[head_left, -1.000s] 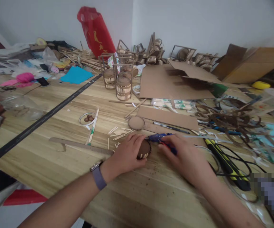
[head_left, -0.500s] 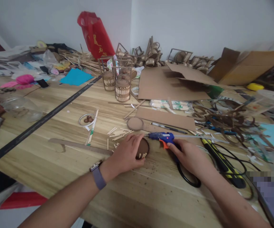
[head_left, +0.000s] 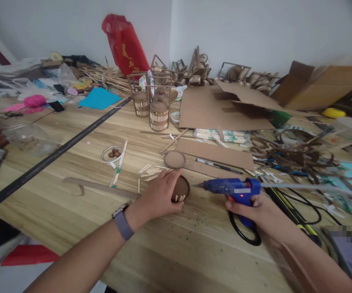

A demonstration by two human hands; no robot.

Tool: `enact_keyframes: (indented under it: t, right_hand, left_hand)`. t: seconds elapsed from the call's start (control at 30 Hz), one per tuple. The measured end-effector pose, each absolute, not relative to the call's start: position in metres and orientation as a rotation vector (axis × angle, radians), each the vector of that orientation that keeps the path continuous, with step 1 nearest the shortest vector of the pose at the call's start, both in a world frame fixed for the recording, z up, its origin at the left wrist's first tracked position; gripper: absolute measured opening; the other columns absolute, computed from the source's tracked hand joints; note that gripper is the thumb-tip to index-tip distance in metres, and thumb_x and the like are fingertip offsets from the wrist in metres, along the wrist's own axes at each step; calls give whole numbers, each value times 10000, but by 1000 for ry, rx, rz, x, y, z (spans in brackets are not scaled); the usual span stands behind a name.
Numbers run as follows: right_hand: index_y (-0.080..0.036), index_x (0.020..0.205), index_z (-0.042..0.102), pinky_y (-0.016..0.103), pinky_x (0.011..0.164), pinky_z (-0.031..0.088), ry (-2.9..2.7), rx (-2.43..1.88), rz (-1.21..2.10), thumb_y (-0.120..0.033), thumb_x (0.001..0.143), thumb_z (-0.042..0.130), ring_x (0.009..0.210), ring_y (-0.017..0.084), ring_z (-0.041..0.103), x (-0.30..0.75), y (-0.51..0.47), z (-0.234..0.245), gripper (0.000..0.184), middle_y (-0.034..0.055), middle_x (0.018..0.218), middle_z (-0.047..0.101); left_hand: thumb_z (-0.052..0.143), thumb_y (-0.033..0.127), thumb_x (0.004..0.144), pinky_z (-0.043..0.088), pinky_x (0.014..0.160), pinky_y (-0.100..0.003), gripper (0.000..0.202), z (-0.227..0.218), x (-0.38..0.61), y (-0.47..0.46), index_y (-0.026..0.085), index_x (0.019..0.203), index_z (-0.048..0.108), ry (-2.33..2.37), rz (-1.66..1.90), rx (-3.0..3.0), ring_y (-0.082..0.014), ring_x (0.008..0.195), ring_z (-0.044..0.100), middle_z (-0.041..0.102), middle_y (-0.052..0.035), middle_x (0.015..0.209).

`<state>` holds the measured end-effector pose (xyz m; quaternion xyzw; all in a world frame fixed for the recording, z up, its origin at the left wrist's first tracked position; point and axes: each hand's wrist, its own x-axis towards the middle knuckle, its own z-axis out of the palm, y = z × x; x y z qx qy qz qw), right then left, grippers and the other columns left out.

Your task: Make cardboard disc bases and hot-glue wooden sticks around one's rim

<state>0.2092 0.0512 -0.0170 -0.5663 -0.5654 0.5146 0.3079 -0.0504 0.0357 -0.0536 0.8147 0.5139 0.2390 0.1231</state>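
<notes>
Left hand (head_left: pixel 160 196) fingers clasp half-hidden disc (head_left: pixel 182 187); right hand (head_left: pixel 263 212) fingers wrapped round glue gun (head_left: pixel 229 186)

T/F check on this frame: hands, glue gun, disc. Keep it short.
1. The right hand grips a blue glue gun. True.
2. The left hand grasps a brown cardboard disc lying on the table. True.
3. The glue gun's nozzle touches the cardboard disc. False: the tip points at the disc with a gap between them.
4. The left wrist is bare. False: it wears a watch on a greyish band.
5. A red bag stands against the back wall. True.
</notes>
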Motion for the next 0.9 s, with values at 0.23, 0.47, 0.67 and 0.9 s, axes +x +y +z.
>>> enact_keyframes:
  t: [0.23, 0.47, 0.67, 0.9]
  right_hand:
    - [-228, 743, 717, 358, 708, 563, -1774, -1423, 1260, -549, 676, 704, 752, 249, 674, 208, 47, -21, 328, 32, 736, 725]
    - [-214, 884, 744, 351, 675, 579, -2138, -1390, 1048, -500, 762, 602, 754, 255, 698, 208, 43, -29, 342, 61, 831, 756]
    - [-176, 920, 712, 357, 690, 573, -2252, -1392, 877, -489, 791, 561, 776, 259, 704, 201, 39, -31, 371, 92, 865, 753]
    - [-207, 833, 691, 314, 634, 555, -2300, -1288, 820, -459, 822, 557, 726, 232, 695, 196, 37, -29, 286, 64, 814, 743]
  left_hand:
    - [658, 205, 695, 438, 1036, -449, 771, -53, -51, 38, 91, 1389, 342, 1489, 696, 2378, -309, 1239, 476, 544, -171, 1329]
    - [678, 213, 696, 433, 1041, -462, 771, -53, -52, 39, 89, 1383, 351, 1481, 678, 2369, -319, 1247, 473, 538, -176, 1336]
    - [675, 208, 699, 422, 1053, -471, 769, -52, -52, 39, 112, 1387, 346, 1475, 681, 2372, -317, 1262, 463, 527, -164, 1355]
    - [684, 206, 692, 418, 1057, -472, 770, -53, -52, 39, 112, 1382, 355, 1462, 691, 2363, -319, 1266, 455, 527, -169, 1353]
